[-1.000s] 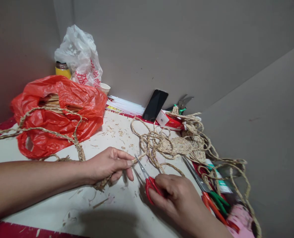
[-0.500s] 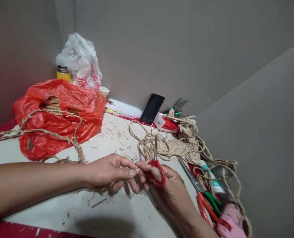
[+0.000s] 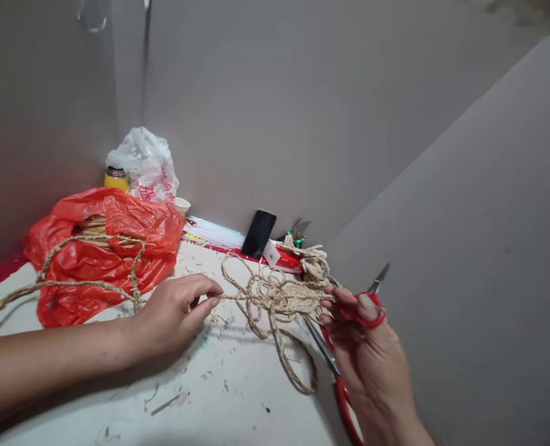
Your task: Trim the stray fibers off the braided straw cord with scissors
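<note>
My left hand pinches a thin braided straw cord between thumb and fingertips, above the white table top. From there the cord runs right, nearly level, to my right hand, whose fingers appear to hold its other stretch. That same hand grips small scissors by their red handles, the blades pointing up and away to the right. Behind the stretched cord lies a flat coil of braided cord. A loose loop hangs down between the hands.
At left, a red plastic bag holds straw with braid draped over it. Larger red-handled scissors lie below my right hand. Along the wall are a phone, pruning shears, a paper cup and a yellow jar.
My hands have moved apart, the right one going right with the scissors, and the cord now stretches between them. The scissor blades have tipped rightward. The view has tilted up.
</note>
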A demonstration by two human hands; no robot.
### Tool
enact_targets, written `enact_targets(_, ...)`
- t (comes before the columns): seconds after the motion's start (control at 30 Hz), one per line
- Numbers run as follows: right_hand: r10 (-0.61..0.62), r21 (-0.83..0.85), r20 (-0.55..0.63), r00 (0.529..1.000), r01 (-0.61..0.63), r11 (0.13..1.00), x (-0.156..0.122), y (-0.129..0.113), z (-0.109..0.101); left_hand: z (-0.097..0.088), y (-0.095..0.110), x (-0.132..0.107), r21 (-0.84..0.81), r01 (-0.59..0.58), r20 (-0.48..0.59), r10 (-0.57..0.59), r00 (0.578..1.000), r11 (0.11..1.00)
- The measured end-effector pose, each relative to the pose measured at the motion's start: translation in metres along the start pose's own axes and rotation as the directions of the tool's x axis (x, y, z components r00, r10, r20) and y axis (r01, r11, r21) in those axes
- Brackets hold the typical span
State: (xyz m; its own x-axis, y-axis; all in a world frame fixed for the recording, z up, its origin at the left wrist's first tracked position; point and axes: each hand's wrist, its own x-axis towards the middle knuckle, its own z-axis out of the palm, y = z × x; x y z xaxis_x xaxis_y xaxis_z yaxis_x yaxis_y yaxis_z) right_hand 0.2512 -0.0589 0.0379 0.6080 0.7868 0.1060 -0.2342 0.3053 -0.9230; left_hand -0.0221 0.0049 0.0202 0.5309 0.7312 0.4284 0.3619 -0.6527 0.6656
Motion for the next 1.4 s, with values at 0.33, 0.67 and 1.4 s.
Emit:
enact_targets(0.33,0.093,0.113,0.028,0.995,-0.096,0.989,-0.008,-0.011,0.005,-0.084,0.043,0.022,0.041,0.121,0.211,-0.127,0.969,0.992)
enact_targets(0.67,0.119,-0.063,0.258,0.959,-0.106,0.992,-0.037,0.016,0.018,-0.059,0.031,-0.007,0.196,0.323,0.334,-0.373,0.866,0.926)
enact_targets(1.4,0.11,-0.38,0.286,0.952,0.007,0.925,-0.029,0.049,0.003,0.036,0.013,-0.009,-0.622,0.771,0.73,-0.255,0.635,0.138)
